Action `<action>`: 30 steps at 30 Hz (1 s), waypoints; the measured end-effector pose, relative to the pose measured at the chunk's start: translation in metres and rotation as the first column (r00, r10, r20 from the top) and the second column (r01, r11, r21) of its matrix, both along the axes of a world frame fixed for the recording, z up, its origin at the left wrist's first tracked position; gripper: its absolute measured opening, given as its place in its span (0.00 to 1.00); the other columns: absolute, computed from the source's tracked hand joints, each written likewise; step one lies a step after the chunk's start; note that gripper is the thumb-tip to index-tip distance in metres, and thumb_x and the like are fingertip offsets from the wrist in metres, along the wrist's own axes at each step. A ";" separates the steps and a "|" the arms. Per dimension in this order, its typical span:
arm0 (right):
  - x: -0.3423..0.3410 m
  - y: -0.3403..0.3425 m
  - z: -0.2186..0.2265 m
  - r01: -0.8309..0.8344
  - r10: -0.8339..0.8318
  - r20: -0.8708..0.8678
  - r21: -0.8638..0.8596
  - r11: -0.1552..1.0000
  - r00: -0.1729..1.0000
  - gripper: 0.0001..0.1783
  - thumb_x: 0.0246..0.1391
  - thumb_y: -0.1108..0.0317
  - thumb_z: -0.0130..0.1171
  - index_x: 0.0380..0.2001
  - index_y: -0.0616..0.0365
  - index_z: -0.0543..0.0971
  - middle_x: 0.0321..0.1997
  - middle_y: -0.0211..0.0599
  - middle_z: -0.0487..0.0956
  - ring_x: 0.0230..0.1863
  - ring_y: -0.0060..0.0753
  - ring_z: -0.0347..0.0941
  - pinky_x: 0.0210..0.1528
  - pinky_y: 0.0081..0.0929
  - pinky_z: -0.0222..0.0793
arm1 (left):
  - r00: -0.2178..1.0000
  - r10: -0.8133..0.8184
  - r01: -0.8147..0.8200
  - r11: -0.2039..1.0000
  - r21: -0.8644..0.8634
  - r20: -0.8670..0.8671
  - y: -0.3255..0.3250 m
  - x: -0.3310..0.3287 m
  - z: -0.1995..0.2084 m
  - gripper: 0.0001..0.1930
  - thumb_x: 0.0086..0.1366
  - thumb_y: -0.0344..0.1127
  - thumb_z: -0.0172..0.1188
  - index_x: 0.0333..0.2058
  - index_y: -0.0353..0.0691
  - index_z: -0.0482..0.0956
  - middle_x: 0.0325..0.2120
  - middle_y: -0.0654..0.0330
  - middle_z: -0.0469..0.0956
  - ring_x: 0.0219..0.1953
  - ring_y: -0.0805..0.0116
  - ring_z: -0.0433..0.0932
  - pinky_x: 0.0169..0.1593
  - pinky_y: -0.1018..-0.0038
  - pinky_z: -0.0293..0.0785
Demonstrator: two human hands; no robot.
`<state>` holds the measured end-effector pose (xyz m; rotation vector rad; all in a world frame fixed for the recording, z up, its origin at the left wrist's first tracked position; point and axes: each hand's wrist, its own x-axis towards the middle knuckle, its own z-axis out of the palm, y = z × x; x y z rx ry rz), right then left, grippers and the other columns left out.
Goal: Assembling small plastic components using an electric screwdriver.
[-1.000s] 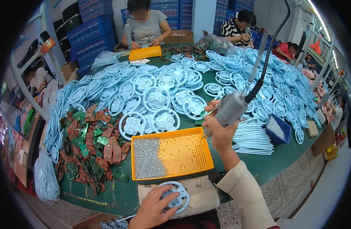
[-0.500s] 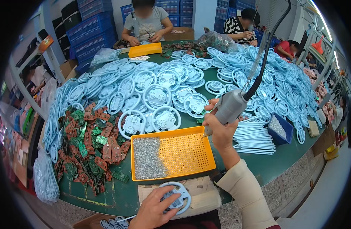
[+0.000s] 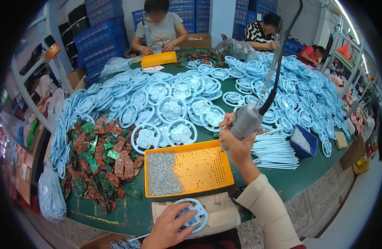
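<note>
Green table (image 3: 284, 182) crowded; left hand (image 3: 169, 226) on blue wheel (image 3: 195, 220), near edge.

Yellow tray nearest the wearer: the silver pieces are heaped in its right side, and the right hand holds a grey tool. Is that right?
Wrong side: the head view shows the silver pieces heaped in the left side of the yellow tray; the right hand does hold a grey tool.

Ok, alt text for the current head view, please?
The right hand holds a grey power tool pointed down at the far right corner of a yellow tray of small metal pieces; the left hand holds a blue wheel in front of it. Beyond are heaped blue wheels, with piled circuit boards to the left.
</note>
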<state>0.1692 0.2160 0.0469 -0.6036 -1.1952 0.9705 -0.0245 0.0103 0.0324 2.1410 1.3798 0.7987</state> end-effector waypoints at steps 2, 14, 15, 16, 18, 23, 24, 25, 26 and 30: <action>0.003 -0.003 0.005 0.002 -0.002 -0.032 0.021 1.000 0.999 0.21 0.44 0.83 0.58 0.45 0.64 0.71 0.35 0.36 0.77 0.26 0.21 0.74 0.29 0.19 0.71 | 1.000 0.001 -0.001 1.000 -0.005 0.009 0.000 0.000 0.000 0.24 0.47 0.34 0.70 0.46 0.46 0.80 0.49 0.54 0.73 0.47 0.54 0.75 0.48 0.65 0.75; 0.012 -0.102 0.037 -0.214 0.198 -0.109 -0.158 0.964 0.974 0.24 0.42 0.76 0.60 0.46 0.64 0.67 0.37 0.44 0.75 0.21 0.28 0.72 0.24 0.24 0.70 | 0.995 -0.089 0.089 0.996 -0.005 0.051 -0.005 -0.007 -0.007 0.23 0.51 0.32 0.67 0.48 0.44 0.77 0.53 0.53 0.70 0.53 0.52 0.72 0.53 0.65 0.72; 0.012 -0.107 0.033 -0.244 0.228 -0.111 -0.163 0.956 0.967 0.24 0.42 0.77 0.60 0.46 0.64 0.68 0.37 0.45 0.75 0.22 0.28 0.72 0.24 0.23 0.71 | 0.995 -0.092 0.092 0.996 0.001 0.049 -0.007 -0.008 -0.007 0.23 0.51 0.31 0.67 0.48 0.44 0.77 0.53 0.53 0.70 0.53 0.52 0.72 0.53 0.65 0.72; 0.011 -0.110 0.032 -0.274 0.257 -0.114 -0.168 0.947 0.960 0.23 0.43 0.78 0.59 0.45 0.65 0.68 0.37 0.46 0.74 0.22 0.28 0.73 0.24 0.23 0.71 | 0.994 -0.097 0.097 0.995 0.007 0.048 -0.008 -0.009 -0.006 0.22 0.51 0.31 0.66 0.48 0.44 0.77 0.53 0.52 0.70 0.53 0.52 0.72 0.53 0.65 0.72; 0.014 -0.122 0.035 -0.282 0.269 -0.095 -0.173 0.944 0.958 0.23 0.44 0.80 0.59 0.46 0.64 0.68 0.37 0.46 0.75 0.22 0.28 0.73 0.25 0.23 0.72 | 0.992 -0.117 0.117 0.993 0.009 0.044 -0.009 -0.006 -0.006 0.22 0.51 0.30 0.66 0.48 0.43 0.77 0.53 0.52 0.70 0.53 0.51 0.72 0.54 0.64 0.71; 0.008 -0.127 0.034 -0.342 0.327 -0.105 -0.217 0.914 0.939 0.23 0.45 0.83 0.58 0.47 0.64 0.68 0.40 0.44 0.75 0.28 0.26 0.74 0.26 0.21 0.73 | 0.992 -0.118 0.113 0.989 0.091 0.048 -0.003 -0.008 -0.020 0.23 0.48 0.27 0.66 0.47 0.42 0.77 0.52 0.51 0.70 0.55 0.49 0.70 0.57 0.60 0.67; 0.005 -0.128 0.030 -0.344 0.330 -0.097 -0.226 0.911 0.939 0.23 0.45 0.83 0.58 0.47 0.65 0.69 0.40 0.44 0.75 0.28 0.25 0.74 0.26 0.21 0.74 | 0.995 -0.101 0.098 0.991 0.087 0.026 -0.006 -0.008 -0.023 0.23 0.47 0.27 0.66 0.46 0.42 0.78 0.52 0.51 0.70 0.55 0.49 0.70 0.56 0.59 0.67; 0.002 -0.127 0.029 -0.341 0.331 -0.082 -0.219 0.914 0.940 0.23 0.45 0.83 0.58 0.47 0.65 0.69 0.40 0.44 0.75 0.28 0.25 0.74 0.26 0.20 0.74 | 0.996 -0.090 0.090 0.994 0.070 0.002 -0.007 -0.008 -0.019 0.23 0.47 0.27 0.67 0.46 0.43 0.78 0.53 0.52 0.70 0.55 0.50 0.70 0.56 0.59 0.66; 0.000 -0.128 0.030 -0.344 0.338 -0.067 -0.193 0.919 0.939 0.22 0.45 0.83 0.58 0.47 0.65 0.70 0.40 0.44 0.75 0.29 0.24 0.74 0.27 0.20 0.74 | 0.997 -0.074 0.076 0.995 0.070 -0.032 -0.008 -0.007 -0.013 0.23 0.47 0.28 0.67 0.46 0.43 0.78 0.54 0.52 0.70 0.55 0.51 0.69 0.56 0.59 0.65; -0.004 -0.134 0.030 -0.320 0.323 -0.020 -0.210 0.924 0.946 0.24 0.43 0.84 0.59 0.47 0.67 0.70 0.38 0.43 0.76 0.29 0.22 0.74 0.28 0.19 0.73 | 0.996 -0.066 0.071 0.995 0.073 -0.066 -0.011 -0.004 -0.008 0.24 0.47 0.29 0.67 0.46 0.45 0.79 0.55 0.54 0.70 0.56 0.52 0.68 0.56 0.60 0.65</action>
